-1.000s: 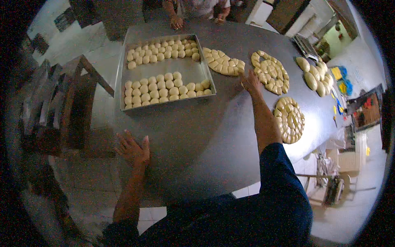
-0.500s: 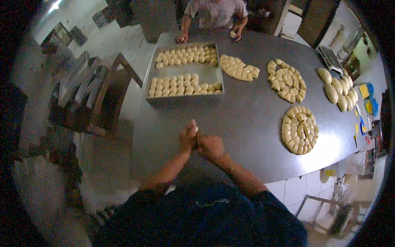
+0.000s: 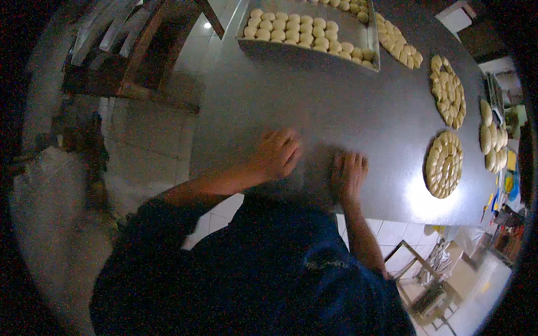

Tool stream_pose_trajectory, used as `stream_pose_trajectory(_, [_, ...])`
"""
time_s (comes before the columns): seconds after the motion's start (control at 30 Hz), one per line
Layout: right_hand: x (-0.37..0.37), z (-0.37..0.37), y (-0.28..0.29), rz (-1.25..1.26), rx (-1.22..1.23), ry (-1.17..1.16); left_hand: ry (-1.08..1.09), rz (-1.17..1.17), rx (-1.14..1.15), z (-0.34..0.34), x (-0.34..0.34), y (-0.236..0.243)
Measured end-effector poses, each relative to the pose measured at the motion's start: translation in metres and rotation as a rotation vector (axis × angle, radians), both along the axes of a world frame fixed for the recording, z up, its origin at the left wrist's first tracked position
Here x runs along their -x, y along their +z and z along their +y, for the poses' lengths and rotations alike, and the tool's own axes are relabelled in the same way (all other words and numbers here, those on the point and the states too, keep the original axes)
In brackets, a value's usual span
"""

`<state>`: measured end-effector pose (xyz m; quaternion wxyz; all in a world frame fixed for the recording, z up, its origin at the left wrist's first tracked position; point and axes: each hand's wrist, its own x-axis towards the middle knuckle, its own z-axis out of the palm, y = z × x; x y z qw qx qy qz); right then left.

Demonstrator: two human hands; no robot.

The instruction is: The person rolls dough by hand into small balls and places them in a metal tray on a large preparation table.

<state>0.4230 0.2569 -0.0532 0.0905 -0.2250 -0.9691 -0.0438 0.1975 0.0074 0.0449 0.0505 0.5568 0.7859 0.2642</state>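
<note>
My left hand [image 3: 280, 152] is over the metal table [image 3: 269, 95], its fingers curled downward and slightly blurred. To its right, my right hand [image 3: 352, 173] lies palm down near the table's front edge, fingers bent and close together. Whatever may be under either palm is hidden. Beyond my hands, a metal tray [image 3: 305, 51] holds rows of round dough balls [image 3: 291, 31]. Right of the tray lies a cut dough strip [image 3: 399, 42]. Two round spirals of cut dough pieces follow, a farther one [image 3: 448, 92] and a nearer one [image 3: 444, 165].
Several smooth oval dough loaves [image 3: 493, 140] sit at the table's right end, with blue and yellow items [image 3: 511, 183] by them. A dark wooden rack [image 3: 143, 61] with metal trays stands left of the table. A metal-framed stand [image 3: 412, 260] is at lower right.
My hands, together before, are now apart and lower on the table. The view has tilted and swung, so the tray sits higher and the co-worker is out of sight.
</note>
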Motion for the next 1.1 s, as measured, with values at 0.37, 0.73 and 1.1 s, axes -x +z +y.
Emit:
stream_pose_trajectory(0.37, [0.012,0.044,0.04,0.389,0.237,-0.162,0.094,0.006,-0.023,0.021,0.018,-0.017])
stream_pose_trajectory(0.73, [-0.01,0.05,0.084,0.116,0.12,-0.09,0.08,0.216,-0.186,-0.034,0.043,-0.052])
stream_pose_trajectory(1.1, [-0.008,0.125,0.061,0.171,0.196,-0.018,0.375,0.038,-0.034,-0.013,0.052,-0.036])
